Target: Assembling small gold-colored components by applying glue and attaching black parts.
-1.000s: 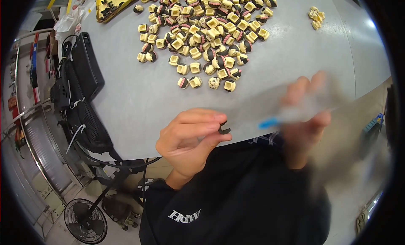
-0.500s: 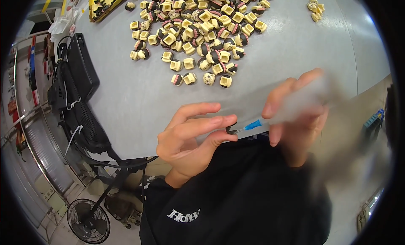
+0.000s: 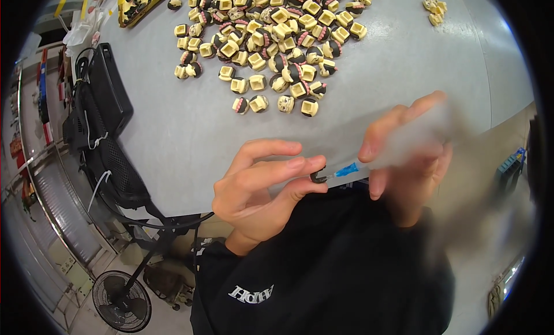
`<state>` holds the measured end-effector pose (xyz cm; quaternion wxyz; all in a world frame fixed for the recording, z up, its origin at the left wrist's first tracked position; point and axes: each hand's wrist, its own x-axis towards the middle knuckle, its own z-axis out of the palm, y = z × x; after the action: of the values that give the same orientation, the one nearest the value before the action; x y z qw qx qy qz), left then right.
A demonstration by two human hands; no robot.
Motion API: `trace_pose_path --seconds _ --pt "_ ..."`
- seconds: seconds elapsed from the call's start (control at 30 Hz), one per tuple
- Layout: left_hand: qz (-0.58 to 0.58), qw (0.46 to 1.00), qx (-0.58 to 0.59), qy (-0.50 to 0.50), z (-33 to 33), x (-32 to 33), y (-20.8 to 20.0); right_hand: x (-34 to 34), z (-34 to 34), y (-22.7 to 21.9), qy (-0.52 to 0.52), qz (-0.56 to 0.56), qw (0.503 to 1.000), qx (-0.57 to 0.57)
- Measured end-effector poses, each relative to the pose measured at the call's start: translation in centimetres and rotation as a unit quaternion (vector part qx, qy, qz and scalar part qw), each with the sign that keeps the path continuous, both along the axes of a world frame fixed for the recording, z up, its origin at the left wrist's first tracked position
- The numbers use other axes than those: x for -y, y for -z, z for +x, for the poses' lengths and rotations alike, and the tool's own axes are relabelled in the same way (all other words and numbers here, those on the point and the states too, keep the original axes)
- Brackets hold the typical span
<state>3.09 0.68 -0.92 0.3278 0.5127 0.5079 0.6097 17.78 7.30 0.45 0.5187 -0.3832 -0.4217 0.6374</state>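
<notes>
Between the thumb and fingertips of my left hand (image 3: 257, 188) is a small curved black piece (image 3: 316, 176), held just above the table's near edge. My right hand (image 3: 418, 172) grips a whitish dispensing bottle (image 3: 407, 140), much of it blurred. Its blue needle tip (image 3: 347, 170) points left, and the thin metal end meets or nearly meets the black piece; exact contact is too small to tell. Farther away lies a pile of small cream, black and pink doll-head parts (image 3: 283, 30), several showing square hollows.
A yellow tray (image 3: 151, 5) with small black pieces stands at the far left. A few cream parts (image 3: 434, 9) lie at the far right. Black equipment with cables (image 3: 109, 93) runs along the table's left edge. A floor fan (image 3: 121, 300) stands below it.
Both hands keep nearly the same pose. The black piece looks slightly turned at the needle's end. The view of the table has shifted a little.
</notes>
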Motion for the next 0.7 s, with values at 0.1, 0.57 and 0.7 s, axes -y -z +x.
trace_pose_path --seconds 0.1,0.57,0.7 --pt "-0.006 1.0 0.013 0.001 0.0 0.06 -0.06 -0.01 0.13 0.01 0.004 -0.005 1.0 0.019" --pt "-0.016 1.0 0.008 0.009 -0.2 0.21 -0.04 0.15 -0.14 0.33 0.015 0.013 1.0 -0.013" --pt "-0.013 1.0 -0.016 0.012 -0.69 0.11 -0.14 -0.23 0.4 0.4 0.011 0.022 0.999 -0.022"
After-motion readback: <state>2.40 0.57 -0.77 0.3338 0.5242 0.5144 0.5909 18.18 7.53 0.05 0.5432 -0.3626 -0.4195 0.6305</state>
